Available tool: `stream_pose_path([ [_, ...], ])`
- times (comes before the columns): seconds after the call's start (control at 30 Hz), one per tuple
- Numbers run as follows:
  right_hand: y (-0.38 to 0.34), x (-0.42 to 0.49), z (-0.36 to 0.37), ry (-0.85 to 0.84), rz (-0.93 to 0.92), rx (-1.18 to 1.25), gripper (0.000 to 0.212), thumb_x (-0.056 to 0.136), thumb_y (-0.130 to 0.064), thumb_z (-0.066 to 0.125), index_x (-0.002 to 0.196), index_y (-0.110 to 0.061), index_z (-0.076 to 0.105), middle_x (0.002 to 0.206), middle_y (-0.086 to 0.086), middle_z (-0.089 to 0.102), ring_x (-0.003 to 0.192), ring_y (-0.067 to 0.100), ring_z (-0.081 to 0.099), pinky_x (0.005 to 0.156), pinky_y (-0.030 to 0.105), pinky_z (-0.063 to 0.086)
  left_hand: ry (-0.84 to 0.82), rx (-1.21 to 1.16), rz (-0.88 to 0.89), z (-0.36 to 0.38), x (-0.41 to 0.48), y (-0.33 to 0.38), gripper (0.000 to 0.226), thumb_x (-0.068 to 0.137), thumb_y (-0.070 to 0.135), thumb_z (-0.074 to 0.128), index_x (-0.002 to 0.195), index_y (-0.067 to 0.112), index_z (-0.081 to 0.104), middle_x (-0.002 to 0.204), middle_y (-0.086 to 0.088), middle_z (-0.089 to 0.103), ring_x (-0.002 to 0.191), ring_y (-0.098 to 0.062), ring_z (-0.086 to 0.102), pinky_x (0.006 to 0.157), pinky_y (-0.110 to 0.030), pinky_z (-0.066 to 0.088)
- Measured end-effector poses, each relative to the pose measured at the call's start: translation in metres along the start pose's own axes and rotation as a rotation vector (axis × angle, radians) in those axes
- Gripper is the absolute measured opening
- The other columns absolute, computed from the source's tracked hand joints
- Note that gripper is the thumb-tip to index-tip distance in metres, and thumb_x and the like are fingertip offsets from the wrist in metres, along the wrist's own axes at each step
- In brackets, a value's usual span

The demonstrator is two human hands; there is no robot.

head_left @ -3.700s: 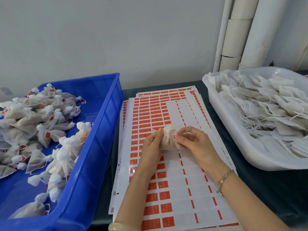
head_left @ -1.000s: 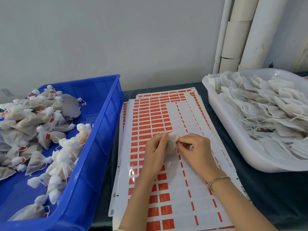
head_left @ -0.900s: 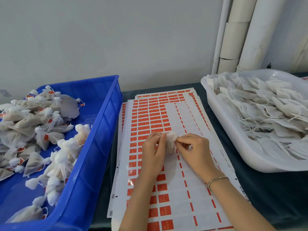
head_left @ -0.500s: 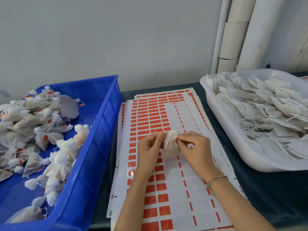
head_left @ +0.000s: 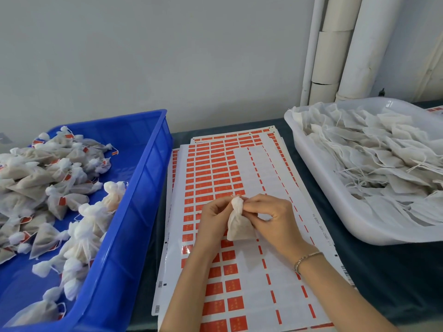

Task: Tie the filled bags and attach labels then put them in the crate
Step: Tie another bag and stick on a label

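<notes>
Two bins run off frame: blue plastic crate (head_left: 143, 188) left, heaped with tied gauzy pouches (head_left: 60, 188), white tub (head_left: 323, 188) right holding flat limp bags (head_left: 371, 164). Glossy label sheets (head_left: 251, 295) sit between, partly under the arms. Her left hand (head_left: 213, 216) and right hand (head_left: 271, 219) pinch the puckered neck of one mesh bag (head_left: 237, 226) over the sheets.

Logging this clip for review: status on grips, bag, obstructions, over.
Left grip, right grip both pinch the small bag at its gathered neck, over the label sheets. No label visible on it. Blue crate left, part filled. Path clear.
</notes>
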State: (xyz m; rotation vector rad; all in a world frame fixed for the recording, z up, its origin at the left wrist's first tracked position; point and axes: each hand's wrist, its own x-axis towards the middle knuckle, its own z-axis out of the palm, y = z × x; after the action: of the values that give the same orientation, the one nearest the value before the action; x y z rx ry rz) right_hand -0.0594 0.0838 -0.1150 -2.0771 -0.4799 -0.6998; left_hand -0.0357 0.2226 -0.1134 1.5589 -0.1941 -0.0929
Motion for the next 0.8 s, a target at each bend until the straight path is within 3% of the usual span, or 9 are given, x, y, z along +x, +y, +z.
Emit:
stream_pose_path([
  [0.17, 0.003, -0.002, 0.003, -0.032, -0.006, -0.006, 0.022, 0.075, -0.012, 0.075, 0.097, -0.007, 0.075, 0.091, 0.004, 0.073, 0.084, 0.002, 0.061, 0.081, 0.004, 0.047, -0.031, 0.009, -0.004, -0.001, 0.001, 0.000, 0.016, 0.080, 0.037, 0.062, 0.085, 0.031, 0.076, 0.083, 0.004, 0.075, 0.076, -0.010, 0.069, 0.063, -0.017, 0.052],
  [0.3, 0.005, -0.002, 0.006, -0.030, 0.038, 0.003, 0.025, 0.080, -0.019, 0.069, 0.103, -0.010, 0.070, 0.097, 0.001, 0.070, 0.089, -0.003, 0.057, 0.082, 0.002, 0.044, 0.003, -0.009, -0.019, -0.001, 0.003, -0.003, 0.017, 0.084, 0.032, 0.063, 0.091, 0.021, 0.075, 0.084, 0.000, 0.074, 0.076, -0.016, 0.069, 0.065, -0.022, 0.054],
  [0.43, 0.009, -0.004, 0.012, -0.069, 0.101, -0.067, 0.027, 0.085, -0.025, 0.066, 0.109, -0.014, 0.063, 0.107, -0.003, 0.063, 0.093, 0.003, 0.056, 0.083, 0.003, 0.043, 0.064, -0.011, -0.032, 0.001, 0.005, -0.004, 0.014, 0.093, 0.022, 0.059, 0.088, 0.024, 0.072, 0.079, 0.008, 0.073, 0.073, -0.010, 0.069, 0.061, -0.017, 0.052],
  [0.67, 0.011, -0.004, 0.010, -0.045, 0.195, -0.141, 0.030, 0.087, -0.035, 0.054, 0.111, -0.018, 0.059, 0.112, -0.005, 0.061, 0.093, 0.007, 0.058, 0.083, 0.004, 0.040, 0.079, -0.004, 0.005, 0.004, 0.002, 0.000, 0.016, 0.090, 0.037, 0.056, 0.090, 0.030, 0.070, 0.084, 0.015, 0.071, 0.085, -0.007, 0.067, 0.066, -0.013, 0.051],
  [0.8, 0.010, -0.005, 0.008, -0.025, 0.187, -0.161, 0.029, 0.087, -0.040, 0.048, 0.109, -0.023, 0.057, 0.109, -0.008, 0.062, 0.088, 0.002, 0.056, 0.078, 0.003, 0.041, -0.007, 0.072, 0.101, 0.009, -0.002, 0.001, 0.017, 0.085, 0.043, 0.056, 0.091, 0.032, 0.068, 0.088, 0.015, 0.069, 0.089, -0.004, 0.064, 0.071, -0.009, 0.050],
])
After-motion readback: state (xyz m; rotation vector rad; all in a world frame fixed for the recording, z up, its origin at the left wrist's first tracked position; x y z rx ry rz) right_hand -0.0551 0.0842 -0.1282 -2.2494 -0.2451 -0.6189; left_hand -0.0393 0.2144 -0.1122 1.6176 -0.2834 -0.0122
